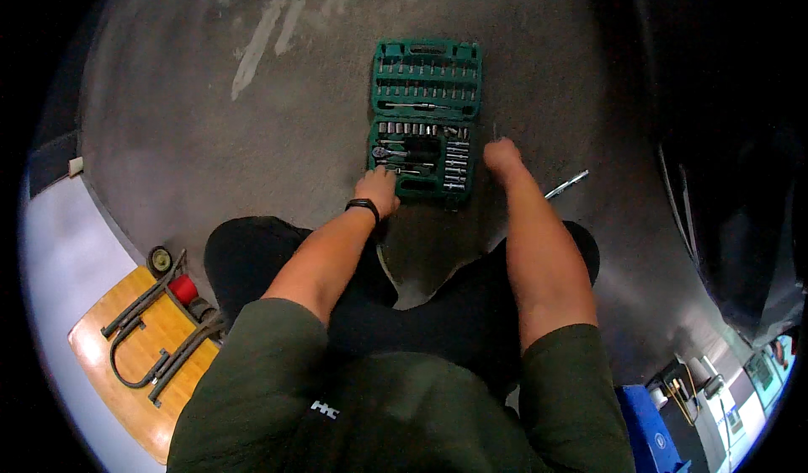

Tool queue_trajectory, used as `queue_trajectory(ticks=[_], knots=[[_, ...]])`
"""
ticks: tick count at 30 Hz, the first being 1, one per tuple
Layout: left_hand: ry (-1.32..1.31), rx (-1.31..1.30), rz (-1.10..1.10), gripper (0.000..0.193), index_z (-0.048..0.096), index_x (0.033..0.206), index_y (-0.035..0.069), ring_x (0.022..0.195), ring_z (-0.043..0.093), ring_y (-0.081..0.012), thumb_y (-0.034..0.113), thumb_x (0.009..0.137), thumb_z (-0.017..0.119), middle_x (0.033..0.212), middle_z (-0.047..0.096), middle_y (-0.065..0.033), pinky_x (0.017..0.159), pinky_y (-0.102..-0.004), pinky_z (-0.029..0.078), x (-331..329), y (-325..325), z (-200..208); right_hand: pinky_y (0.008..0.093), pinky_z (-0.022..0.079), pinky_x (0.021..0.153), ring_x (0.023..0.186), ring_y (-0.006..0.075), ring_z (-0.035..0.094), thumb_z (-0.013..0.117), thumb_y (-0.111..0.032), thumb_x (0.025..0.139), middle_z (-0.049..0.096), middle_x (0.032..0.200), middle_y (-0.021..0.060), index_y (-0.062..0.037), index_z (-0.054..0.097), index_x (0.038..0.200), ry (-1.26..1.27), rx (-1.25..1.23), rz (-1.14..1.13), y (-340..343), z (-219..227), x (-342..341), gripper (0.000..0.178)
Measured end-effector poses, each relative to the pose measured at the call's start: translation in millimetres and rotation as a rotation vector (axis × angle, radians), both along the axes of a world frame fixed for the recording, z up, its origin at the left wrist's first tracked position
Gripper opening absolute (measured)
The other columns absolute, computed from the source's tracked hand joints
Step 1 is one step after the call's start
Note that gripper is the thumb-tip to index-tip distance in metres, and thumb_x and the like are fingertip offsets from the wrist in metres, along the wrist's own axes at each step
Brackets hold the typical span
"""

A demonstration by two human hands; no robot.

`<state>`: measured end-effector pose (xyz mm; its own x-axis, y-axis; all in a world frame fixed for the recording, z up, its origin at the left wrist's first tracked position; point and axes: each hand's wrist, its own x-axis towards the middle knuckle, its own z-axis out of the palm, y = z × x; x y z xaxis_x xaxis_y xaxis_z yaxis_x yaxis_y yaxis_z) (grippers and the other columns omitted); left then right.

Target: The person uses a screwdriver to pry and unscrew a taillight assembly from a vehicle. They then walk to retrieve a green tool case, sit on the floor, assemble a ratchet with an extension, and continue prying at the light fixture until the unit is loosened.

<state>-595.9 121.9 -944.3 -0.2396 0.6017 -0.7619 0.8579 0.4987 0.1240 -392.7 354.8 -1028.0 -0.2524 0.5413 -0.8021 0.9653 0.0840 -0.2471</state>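
Note:
A green socket set case point(427, 113) lies unfolded on the floor before me. Its lid half carries rows of small bits and a long thin driver; the near half holds a ratchet point(390, 152) and several shiny sockets point(456, 168). My left hand point(379, 189), a black band at its wrist, grips the case's near left corner, fingers over the edge. Just off the case's right side, my right hand point(502, 158) is closed in a pinch. A thin, faint piece sticks up from its fingers, too small to name. A long silvery tool point(566, 184) lies on the floor beside my right forearm.
My bent knees flank the near side of the case. At lower left is an upturned wooden stool point(126, 330) with dark metal legs, near a red cylinder point(183, 289). A blue box point(650, 431) and assorted tools stand at lower right. Dark sheeting point(749, 204) hangs along the right.

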Motion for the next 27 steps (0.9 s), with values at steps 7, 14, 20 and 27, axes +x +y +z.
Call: queue_trajectory(ticks=[7, 14, 20, 27], knots=[[-0.118, -0.433, -0.093, 0.048, 0.068, 0.13, 0.005, 0.123, 0.063, -0.0346, 0.038, 0.095, 0.065, 0.132, 0.067, -0.0174, 0.103, -0.0485, 0.052, -8.6, -29.8, -5.2, 0.0453, 0.045, 0.11, 0.136, 0.043, 0.054, 0.057, -0.018, 0.089, 0.056, 0.145, 0.0288, 0.0067, 0.059, 0.135, 0.08, -0.17, -0.37, -24.0, 20.3, -22.1, 0.052], [-0.316, -0.419, -0.314, 0.043, 0.072, 0.122, 0.004, 0.117, 0.066, -0.0384, 0.034, 0.095, 0.059, 0.128, 0.07, -0.0187, 0.1, -0.0483, 0.053, 9.9, -13.9, -22.4, 0.0447, 0.044, 0.112, 0.14, 0.0429, 0.049, 0.058, -0.019, 0.089, 0.052, 0.15, 0.0278, 0.0011, 0.045, 0.152, 0.176, -0.218, -0.325, -26.0, 22.5, -22.8, 0.067], [-0.287, 0.113, 0.072, 0.032, 0.07, 0.112, 0.003, 0.103, 0.068, -0.041, 0.026, 0.09, 0.065, 0.11, 0.072, -0.0212, 0.089, -0.0515, 0.055, -18.5, 11.1, -19.4, 0.0454, 0.04, 0.116, 0.139, 0.0431, 0.051, 0.057, -0.022, 0.09, 0.054, 0.147, 0.0285, 0.0011, 0.048, 0.15, 0.182, -0.047, -0.338, -23.0, 98.4, -49.1, 0.065], [-0.049, 0.26, 0.06, 0.044, 0.062, 0.129, 0.008, 0.115, 0.063, -0.0373, 0.025, 0.09, 0.071, 0.123, 0.061, -0.0156, 0.094, -0.0497, 0.054, -30.0, 38.8, -11.3, 0.0436, 0.042, 0.114, 0.134, 0.0414, 0.056, 0.058, -0.023, 0.086, 0.06, 0.141, 0.0279, -0.0024, 0.055, 0.144, 0.356, 0.046, -0.3, -21.3, 104.3, -36.6, 0.062]])
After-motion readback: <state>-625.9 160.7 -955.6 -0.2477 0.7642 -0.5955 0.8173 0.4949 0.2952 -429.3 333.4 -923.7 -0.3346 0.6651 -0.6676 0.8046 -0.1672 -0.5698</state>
